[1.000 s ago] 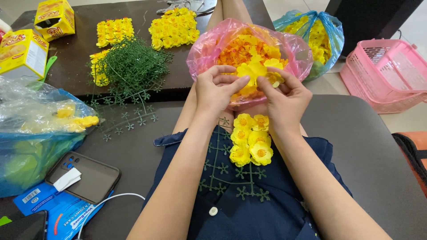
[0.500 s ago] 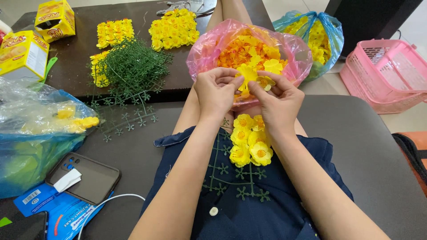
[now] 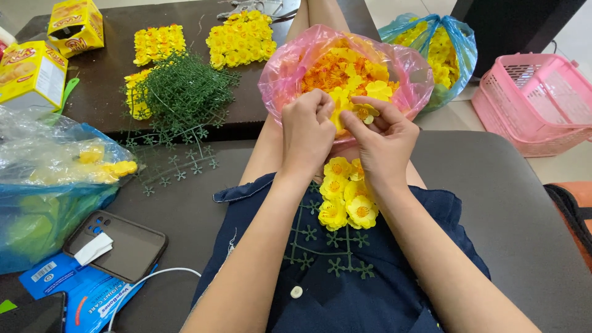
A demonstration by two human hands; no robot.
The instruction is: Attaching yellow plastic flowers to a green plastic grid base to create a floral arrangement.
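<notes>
Pink bag [image 3: 290,74] of loose yellow/orange blooms sat betw. knees, mouth open for easy reach. Green grid [image 3: 327,246] w/ fitted flowers lay on lap. Left hand [image 3: 306,132] and right hand [image 3: 383,139], both pinched shut on one yellow flower [image 3: 364,112] over bag.

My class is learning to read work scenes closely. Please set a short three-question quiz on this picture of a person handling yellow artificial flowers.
1. True or false: both hands are raised over the pink plastic bag.
2. What lies on the person's lap? A) a green grid with yellow flowers at its far end B) a phone C) a yellow box
3. On which side of the person does the pink basket stand?

Key
1. True: the left hand and right hand meet there, fingers around a small yellow flower.
2. A
3. The right.
</notes>
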